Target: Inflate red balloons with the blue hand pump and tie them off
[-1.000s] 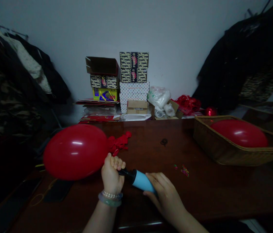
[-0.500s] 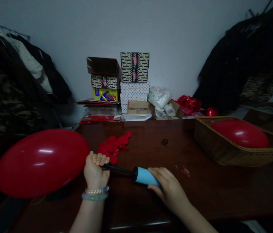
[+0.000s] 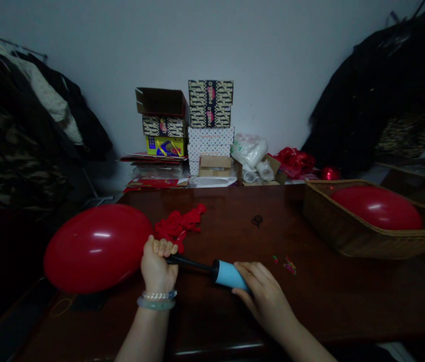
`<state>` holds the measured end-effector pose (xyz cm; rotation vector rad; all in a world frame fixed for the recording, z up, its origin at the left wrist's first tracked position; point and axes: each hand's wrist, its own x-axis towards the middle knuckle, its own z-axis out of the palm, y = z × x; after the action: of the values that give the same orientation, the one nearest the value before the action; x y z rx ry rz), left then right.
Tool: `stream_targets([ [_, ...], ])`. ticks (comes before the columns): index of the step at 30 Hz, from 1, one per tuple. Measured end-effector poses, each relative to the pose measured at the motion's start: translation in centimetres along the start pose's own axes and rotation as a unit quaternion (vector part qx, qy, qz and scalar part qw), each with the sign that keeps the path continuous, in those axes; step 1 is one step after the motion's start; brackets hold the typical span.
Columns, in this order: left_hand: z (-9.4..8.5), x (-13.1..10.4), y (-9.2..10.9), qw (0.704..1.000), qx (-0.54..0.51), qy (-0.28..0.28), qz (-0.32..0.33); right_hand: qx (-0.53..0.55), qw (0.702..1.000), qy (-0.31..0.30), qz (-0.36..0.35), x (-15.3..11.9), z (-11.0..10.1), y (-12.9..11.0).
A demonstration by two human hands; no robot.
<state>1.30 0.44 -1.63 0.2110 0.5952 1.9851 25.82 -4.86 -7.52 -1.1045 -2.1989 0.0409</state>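
Note:
My left hand [image 3: 159, 259] is closed around the black nozzle end of a balloon pump, with the neck end of a red balloon [image 3: 97, 249] at the same fist. The balloon is inflated and bulges out to the left; its neck is hidden by my fingers. My right hand [image 3: 263, 291] wraps the light blue barrel of the balloon pump [image 3: 228, 275]. A black shaft links the barrel to my left fist. Behind that fist lies a heap of limp red balloons [image 3: 178, 223].
A wicker basket [image 3: 342, 244] holding another inflated red balloon [image 3: 378, 207] stands at right. Small coloured bands [image 3: 289, 265] and a dark looped item [image 3: 256, 220] lie on the brown table [image 3: 227, 216]. Stacked boxes [image 3: 210, 103] line the wall; coats hang on both sides.
The balloon at my left hand looks clearly smaller, its left side drawn in to the right. My left hand has shifted slightly right; the pump's shaft and barrel look nearly the same.

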Motion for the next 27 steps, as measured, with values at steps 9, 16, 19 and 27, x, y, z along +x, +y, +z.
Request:
stream_targets([
  [9, 0.0, -1.1, -2.6, 0.999, 0.024, -0.003, -0.035, 0.023, 1.0, -0.009, 0.014, 0.1, 0.1, -1.2],
  [16, -0.2, -1.6, -3.8, 0.998, 0.032, -0.01, -0.048, 0.028, 0.999, -0.012, 0.026, 0.0, 0.5, -1.6],
  [19, -0.1, -1.6, -3.7, 0.999, 0.038, 0.0, -0.039, 0.027, 0.999, -0.013, 0.028, 0.0, 0.5, -1.4],
  [27, 0.1, -0.6, -1.5, 0.999, 0.033, 0.015, -0.015, 0.03, 1.0, -0.006, 0.003, 0.6, 0.1, -0.8],
])
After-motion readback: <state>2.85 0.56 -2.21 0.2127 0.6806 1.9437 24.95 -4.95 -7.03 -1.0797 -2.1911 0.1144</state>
